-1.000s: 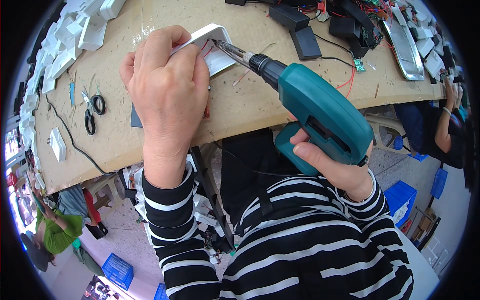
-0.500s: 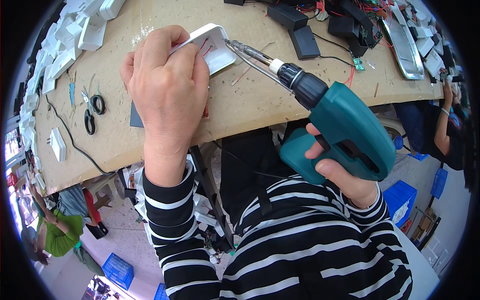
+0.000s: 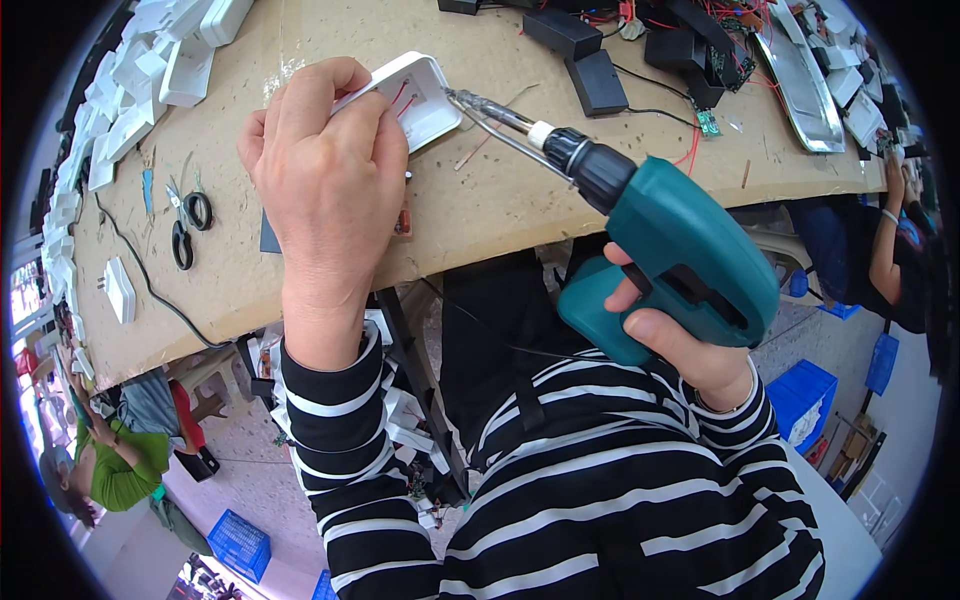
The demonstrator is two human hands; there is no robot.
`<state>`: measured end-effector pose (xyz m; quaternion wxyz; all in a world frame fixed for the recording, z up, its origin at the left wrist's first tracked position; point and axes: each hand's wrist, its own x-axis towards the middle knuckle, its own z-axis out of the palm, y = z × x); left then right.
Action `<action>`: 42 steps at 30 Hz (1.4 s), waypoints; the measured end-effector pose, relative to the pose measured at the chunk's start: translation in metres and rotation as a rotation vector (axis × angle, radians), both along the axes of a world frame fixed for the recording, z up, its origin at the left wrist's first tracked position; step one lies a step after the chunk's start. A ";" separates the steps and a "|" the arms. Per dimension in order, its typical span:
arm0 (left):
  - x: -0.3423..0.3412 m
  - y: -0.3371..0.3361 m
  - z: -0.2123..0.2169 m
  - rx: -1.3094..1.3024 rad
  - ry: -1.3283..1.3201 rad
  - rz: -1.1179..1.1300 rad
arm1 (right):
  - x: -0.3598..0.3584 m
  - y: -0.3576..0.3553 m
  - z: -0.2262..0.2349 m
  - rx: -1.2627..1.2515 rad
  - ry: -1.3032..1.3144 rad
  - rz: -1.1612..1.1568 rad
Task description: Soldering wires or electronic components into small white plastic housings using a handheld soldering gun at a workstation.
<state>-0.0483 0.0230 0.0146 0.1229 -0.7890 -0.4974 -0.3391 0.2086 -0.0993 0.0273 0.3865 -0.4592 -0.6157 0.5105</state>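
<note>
My left hand (image 3: 325,165) is flat down over a white plastic housing (image 3: 420,95) on the workbench (image 3: 500,200), fingers curled close together over its near edge and pressing it onto the board. Only the far end of the housing sticks out past my knuckles, and I can see a couple of thin red wires (image 3: 402,98) inside it.

My right hand (image 3: 680,345) is wrapped around the grip of a teal cordless drill (image 3: 680,265), fingers closed tight on the handle with the thumb lying along the lower side. I can't tell if my index finger is on the trigger, it's tucked behind the body. The drill sits off the front edge of the bench, angled up and to the left, and its long driver bit (image 3: 490,110) reaches over to the right end of the housing. The tip looks like it's at the housing's corner, but I can't tell if it's actually seated in anything.

Other stuff around: black-handled scissors (image 3: 187,225) lie to the left of my left hand, well apart from it, with a black cable (image 3: 140,275) running past them. A stack of white housings (image 3: 130,100) lines the far left edge. Black boxes (image 3: 585,60) sit at the back, and a metal tray (image 3: 795,85) is at the far right. Another person's arm (image 3: 890,240) rests at the right end of the bench.
</note>
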 end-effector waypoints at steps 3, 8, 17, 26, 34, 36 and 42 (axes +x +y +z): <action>0.001 0.001 -0.002 0.005 0.003 -0.002 | -0.007 0.002 -0.005 -0.092 0.106 -0.066; 0.000 0.000 -0.001 0.002 0.004 0.005 | -0.017 0.012 -0.004 -0.103 0.100 -0.045; 0.000 0.001 -0.002 0.014 0.004 0.007 | -0.033 0.025 -0.008 0.030 0.187 -0.166; -0.001 0.001 -0.001 0.006 0.010 0.003 | -0.036 0.026 -0.004 0.005 0.115 -0.221; -0.002 0.002 -0.002 0.019 0.005 -0.014 | -0.032 0.028 -0.004 0.158 -0.016 -0.140; -0.002 0.002 -0.002 0.019 0.008 -0.012 | -0.033 0.027 -0.004 0.169 -0.029 -0.136; -0.002 0.001 -0.001 0.011 0.016 -0.005 | -0.032 0.027 -0.005 0.159 -0.026 -0.142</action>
